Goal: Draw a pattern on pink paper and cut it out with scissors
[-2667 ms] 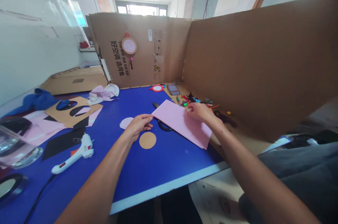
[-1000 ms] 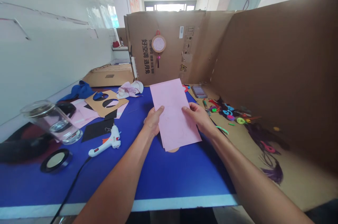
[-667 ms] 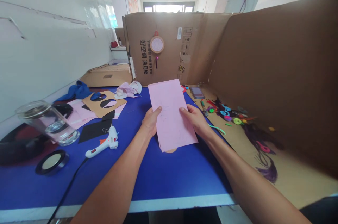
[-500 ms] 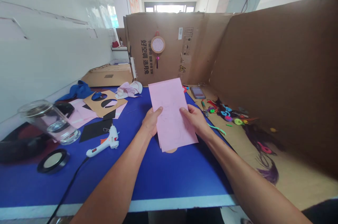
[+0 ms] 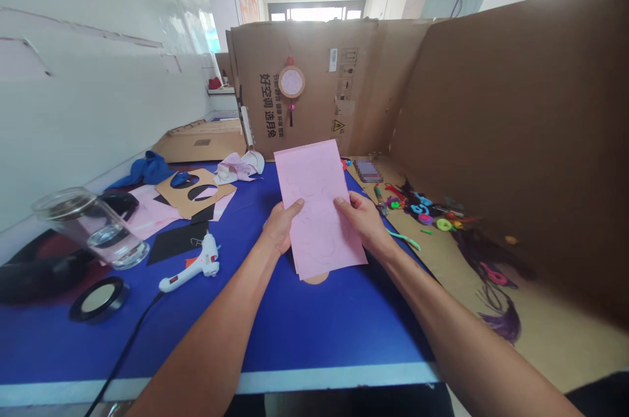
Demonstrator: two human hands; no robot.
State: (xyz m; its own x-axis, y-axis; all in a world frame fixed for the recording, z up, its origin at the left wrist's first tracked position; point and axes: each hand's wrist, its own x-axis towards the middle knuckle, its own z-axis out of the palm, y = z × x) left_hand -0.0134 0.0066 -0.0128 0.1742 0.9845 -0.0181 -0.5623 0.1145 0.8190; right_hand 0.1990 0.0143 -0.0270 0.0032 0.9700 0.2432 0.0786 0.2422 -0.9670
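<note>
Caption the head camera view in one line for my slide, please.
Head camera view: the left hand and right hand hold up a pink paper sheet over a blue table, near a hot glue gun.

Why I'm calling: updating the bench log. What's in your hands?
Left hand and right hand gripping pink paper sheet. Tan disc showing below its lower edge. Hot glue gun to the left, apart.

a craft workshop, with glue gun (image 5: pixel 189 272) and cardboard stencil (image 5: pixel 195 193)
</note>
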